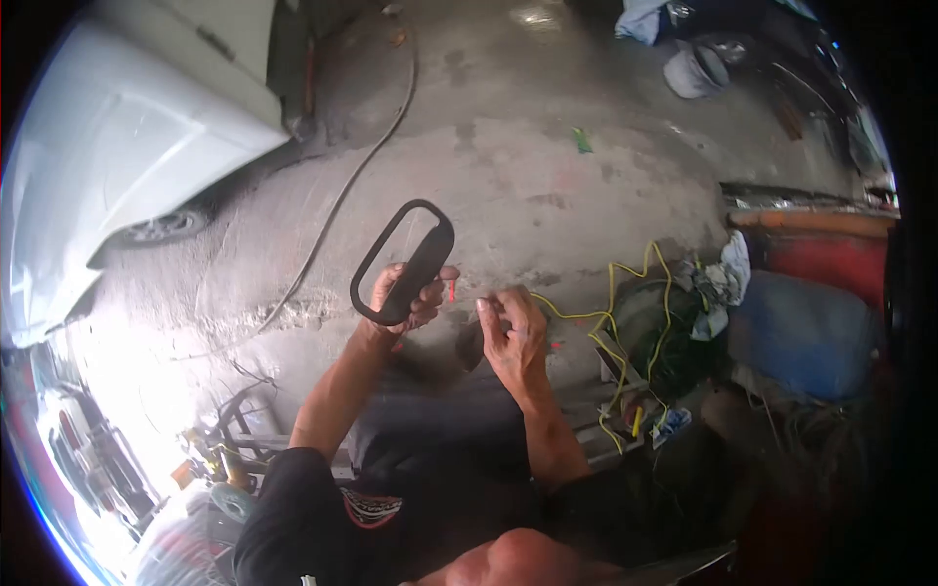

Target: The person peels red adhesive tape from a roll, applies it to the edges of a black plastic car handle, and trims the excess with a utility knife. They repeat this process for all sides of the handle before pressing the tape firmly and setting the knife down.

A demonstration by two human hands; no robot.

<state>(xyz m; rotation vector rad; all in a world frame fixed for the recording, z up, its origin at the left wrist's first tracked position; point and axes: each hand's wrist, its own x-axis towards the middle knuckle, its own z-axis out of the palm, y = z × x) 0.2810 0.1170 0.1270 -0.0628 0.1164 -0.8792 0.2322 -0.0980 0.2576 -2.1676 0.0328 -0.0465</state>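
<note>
Near the middle of the head view, my left hand (422,301) is wrapped round a black oblong frame-like part (427,256), which has a rounded opening along one side and is held tilted. A small red item (452,290) shows beside the fingertips of that hand. My right hand (513,327) is raised a short way to the right, apart from the black part. Its fingers are curled with the thumb near the index finger; whatever they hold, if anything, is too small to make out.
A white vehicle body (166,127) stands at the upper left. A hose (352,181) runs over the concrete floor. Yellow cord (613,313) lies tangled at the right, near a blue container (806,332). A bucket (696,73) is at the upper right.
</note>
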